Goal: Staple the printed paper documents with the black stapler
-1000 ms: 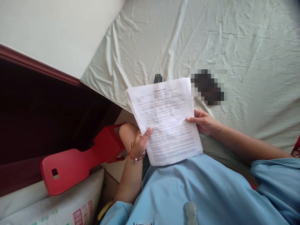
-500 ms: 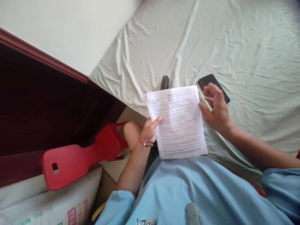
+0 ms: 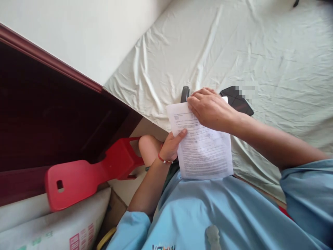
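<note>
My left hand (image 3: 173, 147) grips the left edge of the printed paper sheets (image 3: 205, 156), thumb on top and fingers underneath. The sheets lean against my blue shirt at the lower edge. Across their top part lies my right hand (image 3: 210, 109), its fingers bent together over the upper edge; the fingertips and thumb are partly hidden. Just beyond the fingers a black stapler (image 3: 185, 93) rests on the bed, its near end covered by the paper. A black phone (image 3: 235, 100) lies to the right, behind my right wrist.
A pale green bedsheet (image 3: 182, 59) with creases covers the bed. To the left stand a red plastic chair (image 3: 73, 184) and dark red-brown wooden furniture (image 3: 52, 114). At lower left is a white printed sack (image 3: 65, 229). A white wall (image 3: 78, 38) meets the bed.
My right hand has moved left from beside the phone onto the top edge of the sheets. My left hand keeps its hold on them. The view has shifted slightly.
</note>
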A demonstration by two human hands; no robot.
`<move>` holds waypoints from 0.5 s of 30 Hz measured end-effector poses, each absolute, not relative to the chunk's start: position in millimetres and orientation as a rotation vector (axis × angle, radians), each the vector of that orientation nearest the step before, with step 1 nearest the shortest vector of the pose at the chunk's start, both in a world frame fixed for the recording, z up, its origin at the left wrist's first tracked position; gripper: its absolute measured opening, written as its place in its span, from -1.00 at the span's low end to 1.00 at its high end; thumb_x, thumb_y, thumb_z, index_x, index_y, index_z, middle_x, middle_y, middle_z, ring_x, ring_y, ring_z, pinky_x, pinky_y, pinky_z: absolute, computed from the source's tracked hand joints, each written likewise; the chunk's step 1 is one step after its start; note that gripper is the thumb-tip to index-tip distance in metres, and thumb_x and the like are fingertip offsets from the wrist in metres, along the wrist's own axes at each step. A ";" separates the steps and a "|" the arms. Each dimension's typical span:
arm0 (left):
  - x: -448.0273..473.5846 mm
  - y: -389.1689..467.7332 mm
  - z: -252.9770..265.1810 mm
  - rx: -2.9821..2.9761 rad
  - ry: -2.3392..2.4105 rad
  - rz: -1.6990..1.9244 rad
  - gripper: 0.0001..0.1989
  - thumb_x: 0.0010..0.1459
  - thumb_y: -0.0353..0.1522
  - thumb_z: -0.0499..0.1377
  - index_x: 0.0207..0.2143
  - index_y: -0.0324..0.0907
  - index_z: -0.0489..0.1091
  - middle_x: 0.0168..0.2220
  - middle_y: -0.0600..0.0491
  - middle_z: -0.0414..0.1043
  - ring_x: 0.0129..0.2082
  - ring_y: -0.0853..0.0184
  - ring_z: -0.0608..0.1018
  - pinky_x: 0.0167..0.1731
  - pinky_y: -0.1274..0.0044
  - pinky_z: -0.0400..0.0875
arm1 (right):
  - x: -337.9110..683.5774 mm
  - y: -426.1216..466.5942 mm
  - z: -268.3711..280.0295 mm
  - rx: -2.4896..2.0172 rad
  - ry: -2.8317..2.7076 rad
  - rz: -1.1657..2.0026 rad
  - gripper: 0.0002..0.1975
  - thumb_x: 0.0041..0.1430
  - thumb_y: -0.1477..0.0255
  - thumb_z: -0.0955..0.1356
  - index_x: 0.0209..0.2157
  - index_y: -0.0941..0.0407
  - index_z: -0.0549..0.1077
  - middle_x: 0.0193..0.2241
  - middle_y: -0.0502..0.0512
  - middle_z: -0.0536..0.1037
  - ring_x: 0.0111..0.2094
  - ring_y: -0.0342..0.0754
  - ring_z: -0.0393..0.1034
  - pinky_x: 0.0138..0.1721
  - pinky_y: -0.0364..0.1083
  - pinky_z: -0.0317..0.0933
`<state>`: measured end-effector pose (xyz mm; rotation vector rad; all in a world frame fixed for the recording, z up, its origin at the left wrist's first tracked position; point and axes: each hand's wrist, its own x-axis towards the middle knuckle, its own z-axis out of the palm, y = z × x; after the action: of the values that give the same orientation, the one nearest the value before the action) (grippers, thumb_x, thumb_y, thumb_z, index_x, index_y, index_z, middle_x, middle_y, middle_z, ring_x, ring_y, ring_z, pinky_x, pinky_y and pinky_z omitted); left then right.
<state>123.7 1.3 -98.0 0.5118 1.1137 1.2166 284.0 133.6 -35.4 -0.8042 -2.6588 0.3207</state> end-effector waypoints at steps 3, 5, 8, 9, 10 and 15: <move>122.9 0.0 -98.0 0.534 1.133 1.203 -0.52 0.02 -0.12 0.43 -0.11 -0.25 0.58 -0.10 -0.17 0.61 0.10 -0.05 0.55 0.13 0.18 0.45 | 282.5 132.5 -26.6 -0.831 -2.665 0.351 -0.63 0.44 0.39 0.12 0.00 0.19 0.48 -0.13 0.29 0.57 0.02 0.22 0.30 0.07 0.17 0.06; 123.0 0.0 -98.9 0.560 1.147 1.204 -0.52 0.04 -0.09 0.42 -0.10 -0.25 0.58 -0.09 -0.16 0.61 0.11 -0.04 0.55 0.14 0.19 0.45 | 281.7 132.2 -20.9 -0.878 -2.692 0.414 -0.63 0.46 0.36 0.11 -0.07 0.17 0.48 -0.19 0.27 0.56 -0.07 0.17 0.35 -0.04 0.10 0.12; 123.1 0.5 -100.8 0.584 1.162 1.239 -0.48 0.05 -0.06 0.40 -0.06 -0.22 0.57 -0.04 -0.14 0.60 0.15 -0.02 0.52 0.17 0.21 0.43 | 280.0 132.7 -15.3 -0.873 -2.717 0.499 -0.65 0.47 0.34 0.11 -0.13 0.16 0.46 -0.22 0.24 0.54 -0.19 0.08 0.37 -0.17 0.02 0.13; 123.0 0.7 -101.2 0.580 1.170 1.247 -0.48 0.06 -0.05 0.39 -0.05 -0.21 0.57 -0.03 -0.14 0.59 0.16 -0.02 0.51 0.18 0.21 0.42 | 279.4 133.1 -14.0 -0.855 -2.705 0.508 -0.65 0.47 0.33 0.11 -0.14 0.15 0.45 -0.21 0.22 0.54 -0.20 0.07 0.37 -0.19 0.01 0.12; 123.0 0.9 -101.4 0.573 1.180 1.251 -0.48 0.07 -0.05 0.38 -0.04 -0.21 0.57 -0.02 -0.13 0.59 0.17 -0.02 0.50 0.19 0.22 0.41 | 278.7 133.6 -12.8 -0.841 -2.693 0.512 -0.65 0.47 0.32 0.10 -0.14 0.14 0.45 -0.20 0.21 0.53 -0.19 0.06 0.37 -0.19 0.00 0.12; 125.1 2.6 -98.8 0.488 1.263 1.263 -0.67 0.21 -0.17 0.30 -0.07 -0.17 0.57 0.01 -0.07 0.58 0.24 0.02 0.44 0.25 0.24 0.35 | 272.9 135.0 -7.4 -0.861 -2.704 0.586 -0.67 0.46 0.32 0.12 -0.25 0.13 0.42 -0.31 0.16 0.50 -0.29 0.01 0.33 -0.25 -0.03 0.07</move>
<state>125.1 2.6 -98.8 0.4884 1.2632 1.2632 272.9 135.0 -7.4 -0.8607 -2.7037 0.5863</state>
